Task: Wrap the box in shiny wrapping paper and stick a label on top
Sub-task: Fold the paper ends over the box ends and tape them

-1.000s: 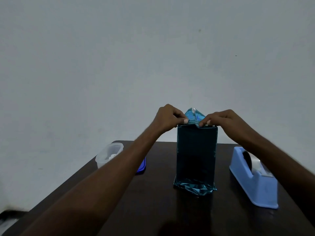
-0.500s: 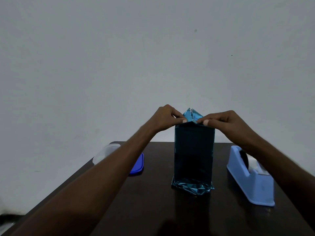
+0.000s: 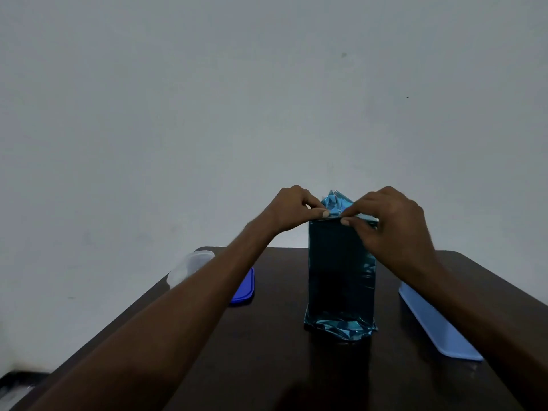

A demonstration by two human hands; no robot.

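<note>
Teal foil paper (image 3: pixel 338 201) covers the box (image 3: pixel 341 268), which stands upright on end at the middle of the table (image 3: pixel 267 351), its long axis vertical. At the foot the paper is already folded into a crumpled hem. At the top a loose peak of foil stands up at 12 o'clock from the fingertips of both hands.

Working left to right, we note a clear tub (image 3: pixel 189 266) and a blue lid (image 3: pixel 244 287) at 9 o'clock from the box, both partly hidden by the left forearm. Our left hand (image 3: pixel 292 210) sits at the box's upper left corner, fingers curled, thumb and forefinger pinching the paper at the top edge. Our right hand (image 3: pixel 394 223) sits at the upper right corner and covers it; thumb and forefinger pinch the same edge near its middle. Both hands are equally near. A pale blue dispenser (image 3: pixel 436 324) lies at 3 o'clock, largely behind the right forearm.

We judge the top fold is in hand and no label is visible yet.
</note>
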